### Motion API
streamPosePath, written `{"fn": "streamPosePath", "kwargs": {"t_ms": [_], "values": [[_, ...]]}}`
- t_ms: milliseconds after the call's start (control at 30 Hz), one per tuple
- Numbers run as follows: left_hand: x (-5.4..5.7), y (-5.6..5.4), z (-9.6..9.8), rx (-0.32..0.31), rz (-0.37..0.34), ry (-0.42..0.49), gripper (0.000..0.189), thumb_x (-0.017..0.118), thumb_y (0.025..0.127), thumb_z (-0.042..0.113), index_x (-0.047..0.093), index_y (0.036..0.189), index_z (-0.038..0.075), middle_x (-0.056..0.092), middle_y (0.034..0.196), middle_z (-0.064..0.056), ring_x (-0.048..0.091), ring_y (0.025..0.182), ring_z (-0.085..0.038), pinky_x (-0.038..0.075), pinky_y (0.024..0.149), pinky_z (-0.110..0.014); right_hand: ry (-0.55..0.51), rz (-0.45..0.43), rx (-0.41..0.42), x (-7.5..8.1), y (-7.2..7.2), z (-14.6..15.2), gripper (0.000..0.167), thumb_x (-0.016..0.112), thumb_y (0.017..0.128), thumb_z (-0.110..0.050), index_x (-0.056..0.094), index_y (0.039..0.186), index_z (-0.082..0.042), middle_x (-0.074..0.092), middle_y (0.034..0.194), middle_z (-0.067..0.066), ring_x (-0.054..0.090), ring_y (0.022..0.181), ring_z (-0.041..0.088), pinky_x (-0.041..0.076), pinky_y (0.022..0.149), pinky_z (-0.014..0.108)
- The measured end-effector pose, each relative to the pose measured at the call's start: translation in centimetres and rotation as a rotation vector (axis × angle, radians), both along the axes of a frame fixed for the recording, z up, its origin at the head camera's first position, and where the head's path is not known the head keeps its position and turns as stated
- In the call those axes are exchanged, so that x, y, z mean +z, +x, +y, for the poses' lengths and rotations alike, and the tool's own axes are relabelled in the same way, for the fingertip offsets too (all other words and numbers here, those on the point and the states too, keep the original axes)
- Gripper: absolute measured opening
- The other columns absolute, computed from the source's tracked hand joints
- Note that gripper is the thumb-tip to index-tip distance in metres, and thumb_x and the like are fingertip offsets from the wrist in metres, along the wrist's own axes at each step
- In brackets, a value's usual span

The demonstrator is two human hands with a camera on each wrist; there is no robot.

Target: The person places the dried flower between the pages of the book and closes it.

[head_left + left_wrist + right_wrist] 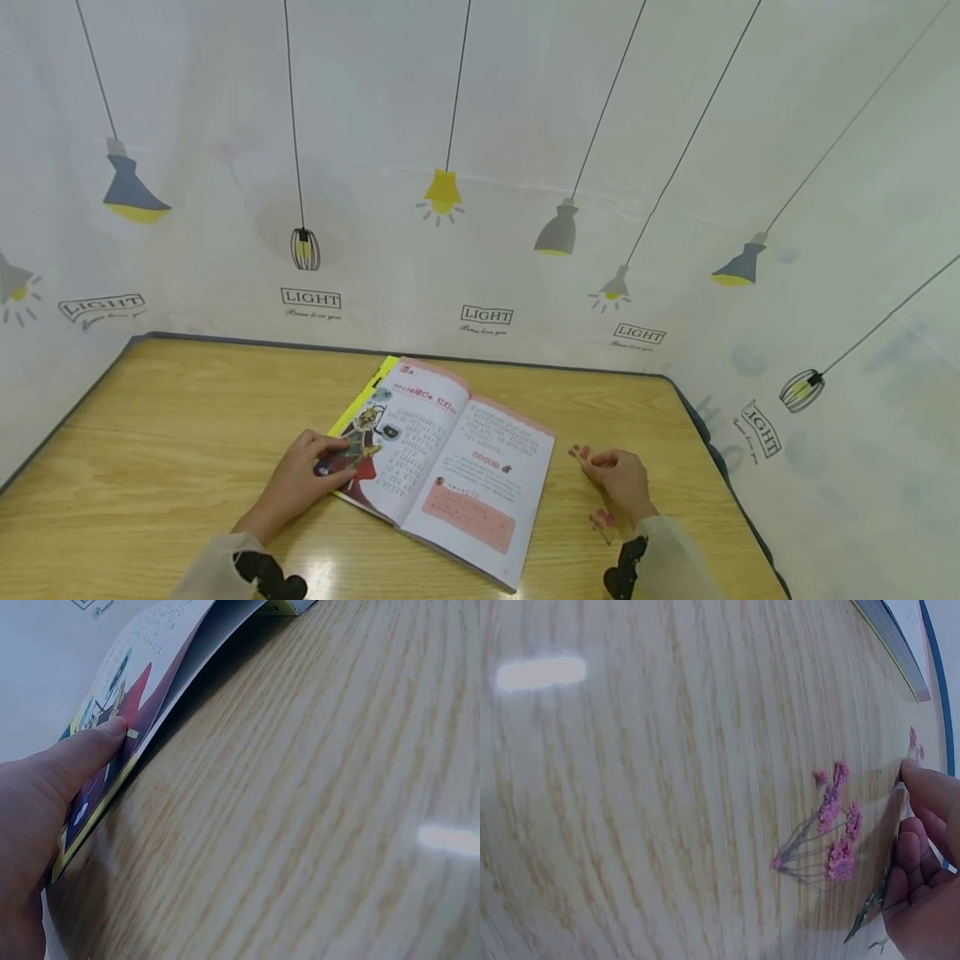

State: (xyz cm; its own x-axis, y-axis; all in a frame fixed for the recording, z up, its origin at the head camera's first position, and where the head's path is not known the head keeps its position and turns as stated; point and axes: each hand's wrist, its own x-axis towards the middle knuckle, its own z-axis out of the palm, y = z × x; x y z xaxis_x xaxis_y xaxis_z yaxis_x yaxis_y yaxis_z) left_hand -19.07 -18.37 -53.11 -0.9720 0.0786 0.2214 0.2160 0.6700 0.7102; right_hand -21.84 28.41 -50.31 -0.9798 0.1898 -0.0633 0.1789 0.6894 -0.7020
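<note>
The left hand (300,473) rests on the left page of an open book (467,460), thumb and fingers apart, on the tabletop (187,417), then come a pink flower (578,452), a second sprig (602,522) lying nearer the person, and the right hand (621,481), its grip clamped on that pink flower.

Lamp-printed sheeting (375,108) around a table (187,417) marks a small enclosed booth.
</note>
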Motion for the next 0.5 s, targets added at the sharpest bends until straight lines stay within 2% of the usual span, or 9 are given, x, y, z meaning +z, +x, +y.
{"fn": "streamPosePath", "kwargs": {"t_ms": [167, 500], "values": [[0.01, 0.07, -0.01, 0.005, -0.008, 0.001, 0.039, 0.08, 0.07, 0.027, 0.068, 0.103, 0.009, 0.048, 0.09, -0.003, 0.046, 0.081, -0.016, 0.038, 0.074, -0.037, -0.003, 0.005, -0.01, 0.04, -0.09, -0.09, 0.022, 0.072, 0.079, -0.015, 0.067, 0.083, 0.006, 0.064, 0.078, 0.01, 0.055, 0.075, 0.023, 0.04, 0.065, 0.03], [-0.07, 0.12, -0.01, 0.002, -0.022, 0.008, 0.041, 0.079, 0.072, 0.03, 0.068, 0.105, 0.01, 0.048, 0.093, -0.004, 0.046, 0.084, -0.016, 0.039, 0.076, -0.038, 0.003, -0.024, -0.011, 0.28, 0.1, -0.29, 0.018, 0.071, 0.08, -0.012, 0.069, 0.079, 0.006, 0.065, 0.075, 0.007, 0.054, 0.07, 0.018, 0.041, 0.061, 0.027]]}}
